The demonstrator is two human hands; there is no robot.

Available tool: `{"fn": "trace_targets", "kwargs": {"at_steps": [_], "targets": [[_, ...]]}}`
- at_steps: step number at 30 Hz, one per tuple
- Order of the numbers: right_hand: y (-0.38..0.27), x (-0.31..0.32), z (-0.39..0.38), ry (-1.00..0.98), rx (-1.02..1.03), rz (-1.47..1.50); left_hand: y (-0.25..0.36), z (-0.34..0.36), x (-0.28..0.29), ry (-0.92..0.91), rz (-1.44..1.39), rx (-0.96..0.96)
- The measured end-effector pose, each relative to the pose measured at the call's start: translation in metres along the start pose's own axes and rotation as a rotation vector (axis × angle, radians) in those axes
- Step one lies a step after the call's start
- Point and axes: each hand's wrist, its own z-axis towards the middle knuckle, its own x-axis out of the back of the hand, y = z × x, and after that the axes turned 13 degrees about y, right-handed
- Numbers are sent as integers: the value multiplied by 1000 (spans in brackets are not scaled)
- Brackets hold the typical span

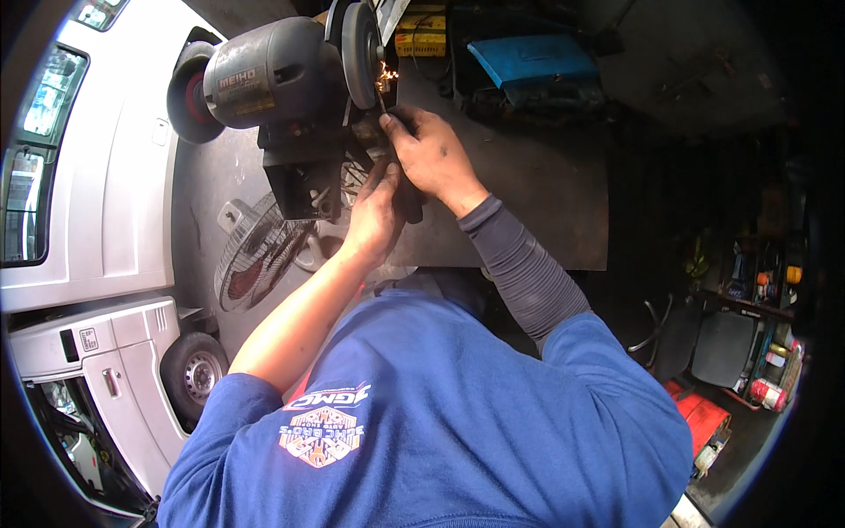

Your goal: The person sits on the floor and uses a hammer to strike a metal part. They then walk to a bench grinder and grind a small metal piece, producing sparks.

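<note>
A dark bench grinder (268, 75) stands at the top of the view, its grey grinding wheel (359, 57) facing my hands. Orange sparks (385, 76) come off the wheel's right side. My right hand (431, 154) pinches a thin metal piece (382, 103) between thumb and fingers, its far end at the sparks. Below and left of it, my left hand (377, 216) is closed just under the wheel, close to the right hand. Its fingertips are partly hidden, and what they grip cannot be made out.
A metal fan (264, 251) with a wire cage stands below the grinder. To the left is a white van (106, 176) and a vehicle wheel (195, 374). A blue case (532, 60) lies beyond my right hand; a black chair (723, 348) and red box (700, 421) are at right.
</note>
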Motion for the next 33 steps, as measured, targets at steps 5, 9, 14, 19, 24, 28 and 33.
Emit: {"fn": "trace_targets", "kwargs": {"at_steps": [5, 9, 14, 19, 24, 28, 33], "targets": [[-2, 1, -2, 1, -19, 3, -1, 0, 0, -15, 24, 5], [-3, 2, -4, -3, -30, -27, -3, 1, 1, 15, 15, 49], [-3, 3, -4, -6, 3, -5, -1, 0, 2, -54, 45, 32], [-3, 4, -3, -15, -4, 4, 1, -2, -1, -33, 38, 27], [-5, 4, -2, 7, 23, -8, 0, -5, -8, 0, -43, 25], [-8, 5, -1, -14, 23, 21, 2, -4, -6, 20, 23, 22], [-9, 5, -2, -10, 20, 77, 2, -3, -2, -24, 26, 16]]}}
